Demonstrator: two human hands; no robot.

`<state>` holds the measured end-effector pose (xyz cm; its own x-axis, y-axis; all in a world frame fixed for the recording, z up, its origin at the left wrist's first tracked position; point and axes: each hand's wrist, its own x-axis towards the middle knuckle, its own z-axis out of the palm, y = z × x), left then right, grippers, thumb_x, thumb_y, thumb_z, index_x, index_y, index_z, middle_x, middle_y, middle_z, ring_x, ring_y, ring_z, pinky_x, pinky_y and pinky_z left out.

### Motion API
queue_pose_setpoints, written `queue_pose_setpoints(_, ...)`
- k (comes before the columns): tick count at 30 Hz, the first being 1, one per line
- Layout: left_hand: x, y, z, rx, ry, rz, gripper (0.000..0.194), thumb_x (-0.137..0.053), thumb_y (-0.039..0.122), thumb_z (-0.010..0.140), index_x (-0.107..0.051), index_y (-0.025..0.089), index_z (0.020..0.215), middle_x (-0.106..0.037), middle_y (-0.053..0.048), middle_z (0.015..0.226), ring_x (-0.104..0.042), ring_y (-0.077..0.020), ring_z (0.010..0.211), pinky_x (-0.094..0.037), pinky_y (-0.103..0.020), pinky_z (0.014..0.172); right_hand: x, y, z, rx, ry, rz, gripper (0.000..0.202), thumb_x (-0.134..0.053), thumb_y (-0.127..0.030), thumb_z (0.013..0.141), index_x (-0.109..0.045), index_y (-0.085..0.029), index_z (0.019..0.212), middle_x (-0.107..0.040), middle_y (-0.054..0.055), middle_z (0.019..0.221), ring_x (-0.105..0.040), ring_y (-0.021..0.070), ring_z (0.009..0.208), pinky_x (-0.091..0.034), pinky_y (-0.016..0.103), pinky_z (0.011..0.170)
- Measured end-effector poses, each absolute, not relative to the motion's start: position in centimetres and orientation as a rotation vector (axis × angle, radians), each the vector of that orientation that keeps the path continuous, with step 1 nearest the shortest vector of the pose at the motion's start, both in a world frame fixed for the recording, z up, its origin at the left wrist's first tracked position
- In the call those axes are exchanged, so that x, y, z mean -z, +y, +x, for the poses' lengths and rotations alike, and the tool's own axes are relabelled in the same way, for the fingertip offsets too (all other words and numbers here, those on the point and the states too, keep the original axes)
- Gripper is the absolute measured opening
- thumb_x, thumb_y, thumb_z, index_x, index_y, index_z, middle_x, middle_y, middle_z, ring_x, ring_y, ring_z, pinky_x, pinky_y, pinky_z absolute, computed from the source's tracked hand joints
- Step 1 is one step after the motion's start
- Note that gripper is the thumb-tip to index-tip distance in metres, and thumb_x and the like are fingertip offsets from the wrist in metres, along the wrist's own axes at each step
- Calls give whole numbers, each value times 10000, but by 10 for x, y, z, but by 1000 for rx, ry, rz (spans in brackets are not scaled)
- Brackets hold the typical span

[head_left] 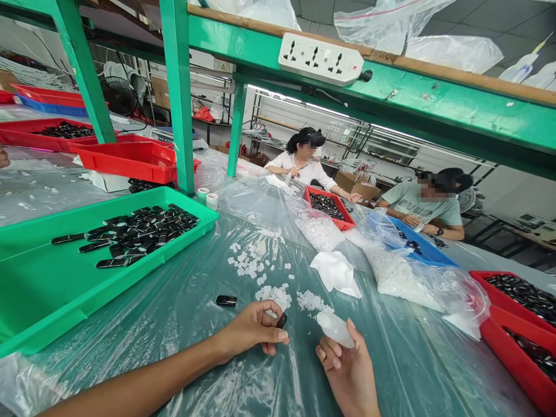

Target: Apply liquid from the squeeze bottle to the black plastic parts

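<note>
While left hand (256, 331) pinches glossy black piece (282, 321); right hand (350, 365) grips smooth milky oval (335, 329); wrinkled clear film (260, 391) beneath.

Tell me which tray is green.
The large tray at the left, nearest the left hand, with black pieces heaped toward its far end; every other one in view is red or blue.

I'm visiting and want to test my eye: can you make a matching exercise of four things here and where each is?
1. Power strip
2. Pale oval piece
3. Lone black piece
4. Heap of black pieces

A. In the green tray
B. On the green beam
C. On the plastic sheet, near the left hand
D. In the fingers of the right hand

Pairs: 1-B, 2-D, 3-C, 4-A
</note>
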<state>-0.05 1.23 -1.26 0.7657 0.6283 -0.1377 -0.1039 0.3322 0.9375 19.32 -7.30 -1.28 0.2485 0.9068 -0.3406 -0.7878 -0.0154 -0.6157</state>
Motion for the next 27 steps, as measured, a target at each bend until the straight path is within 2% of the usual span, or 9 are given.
queue_pose_setpoints(7, 14, 12, -1, -483, 565, 1209, 431, -732, 392, 662, -606, 127, 977, -635, -27, 718, -458, -51, 440, -395, -190, 467, 12, -72, 193, -1359, -172, -821, 263, -537, -411, 814, -498, -211, 648, -321, -81, 470, -262, 73, 411, -373, 282, 527)
queue_pose_setpoints(13, 14, 11, 2, -509, 525, 1199, 412, -744, 395, 644, -643, 119, 933, -616, -38, 751, -550, -106, 560, -444, -232, 570, 10, -73, 193, -1349, -172, -847, 235, -534, -438, 818, -557, -217, 742, -319, -86, 459, -260, 76, 405, -380, 280, 527)
queue_pose_setpoints(18, 11, 8, 2, -581, 500, 1352, 334, -696, 368, 711, -668, 108, 920, -646, -82, 821, -567, -139, 662, -448, -237, 626, 12, -73, 191, -1330, -222, -873, 268, -538, -468, 816, -574, -212, 746, -323, -87, 461, -247, 72, 402, -384, 274, 523)
queue_pose_setpoints(21, 10, 5, 2, -639, 573, 1502, 280, -672, 340, 736, -689, 112, 896, -656, -83, 799, -577, -155, 678, -448, -226, 617, 12, -73, 188, -1289, -312, -904, 270, -538, -450, 825, -590, -200, 740, -323, -87, 466, -233, 65, 403, -382, 262, 521)
queue_pose_setpoints(27, 6, 0, 2, -708, 631, 1633, 181, -610, 266, 779, -695, 158, 897, -690, -76, 907, -632, -193, 801, -489, -253, 722, 13, -75, 182, -1207, -432, -1019, 324, -549, -470, 808, -637, -159, 828, -323, -87, 461, -242, 59, 393, -373, 254, 493)
